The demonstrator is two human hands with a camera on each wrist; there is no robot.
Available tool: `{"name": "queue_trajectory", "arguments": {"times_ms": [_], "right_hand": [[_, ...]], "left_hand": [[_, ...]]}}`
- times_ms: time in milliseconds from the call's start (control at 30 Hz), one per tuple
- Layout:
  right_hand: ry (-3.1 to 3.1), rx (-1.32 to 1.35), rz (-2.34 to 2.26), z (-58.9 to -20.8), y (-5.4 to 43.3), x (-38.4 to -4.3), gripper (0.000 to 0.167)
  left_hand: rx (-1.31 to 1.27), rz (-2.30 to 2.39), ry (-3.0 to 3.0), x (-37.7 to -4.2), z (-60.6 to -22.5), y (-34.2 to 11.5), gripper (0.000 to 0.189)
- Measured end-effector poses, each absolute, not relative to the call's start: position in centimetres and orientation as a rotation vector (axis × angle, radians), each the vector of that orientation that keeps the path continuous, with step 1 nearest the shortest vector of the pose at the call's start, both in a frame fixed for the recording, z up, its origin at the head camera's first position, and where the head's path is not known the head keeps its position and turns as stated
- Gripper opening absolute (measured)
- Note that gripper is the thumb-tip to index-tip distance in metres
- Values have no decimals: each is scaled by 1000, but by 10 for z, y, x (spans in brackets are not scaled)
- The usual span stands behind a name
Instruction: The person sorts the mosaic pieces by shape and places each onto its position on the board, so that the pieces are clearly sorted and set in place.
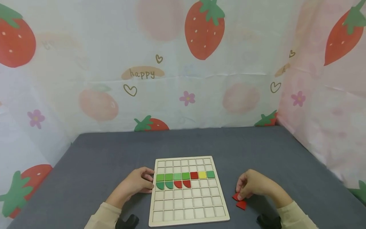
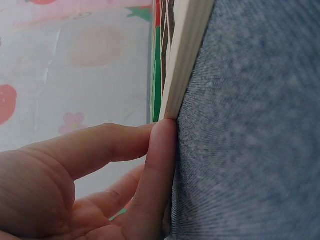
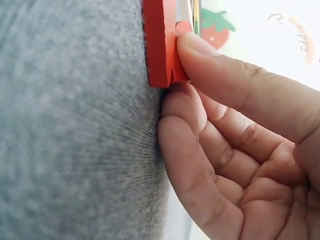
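A pale wooden grid board [image 1: 178, 203] lies on the table. One row holds square tiles: green ones, then a red tile [image 1: 194, 175], a yellow tile [image 1: 202, 174] and another green. Below them sit two green quarter-circle tiles [image 1: 160, 185] and two red ones [image 1: 178, 184]. My left hand [image 1: 134, 183] holds the board's left edge, thumb and finger meeting at it in the left wrist view. To the board's right, my right hand [image 1: 251, 184] pinches a red tile [image 3: 182, 50] with thumb and fingertips. Another red tile [image 1: 241, 205] lies just nearer.
A dark grey cloth [image 1: 114, 144] covers the table. White and pink printed curtains [image 1: 177, 111] rise behind it and at both sides. Black straps or devices [image 1: 127, 221] show at both wrists.
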State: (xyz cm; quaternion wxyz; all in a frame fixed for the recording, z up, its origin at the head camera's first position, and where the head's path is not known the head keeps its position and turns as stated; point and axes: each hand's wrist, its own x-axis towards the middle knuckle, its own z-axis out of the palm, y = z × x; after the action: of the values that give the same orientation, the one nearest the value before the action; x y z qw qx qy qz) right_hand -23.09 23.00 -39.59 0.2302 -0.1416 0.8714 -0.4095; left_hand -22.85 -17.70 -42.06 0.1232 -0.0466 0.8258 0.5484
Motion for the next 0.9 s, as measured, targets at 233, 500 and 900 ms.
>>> {"name": "queue_trajectory", "arguments": {"times_ms": [233, 500, 900], "right_hand": [[2385, -399, -1163, -397, 229, -232, 12], [2403, -296, -1260, -394, 228, -232, 14], [2425, -290, -1298, -389, 203, -234, 17]], "left_hand": [[-123, 1601, 2408, -229, -421, -178, 54], [-109, 1601, 2402, -228, -421, -178, 53], [-123, 1592, 2400, -228, -420, -178, 53]]}}
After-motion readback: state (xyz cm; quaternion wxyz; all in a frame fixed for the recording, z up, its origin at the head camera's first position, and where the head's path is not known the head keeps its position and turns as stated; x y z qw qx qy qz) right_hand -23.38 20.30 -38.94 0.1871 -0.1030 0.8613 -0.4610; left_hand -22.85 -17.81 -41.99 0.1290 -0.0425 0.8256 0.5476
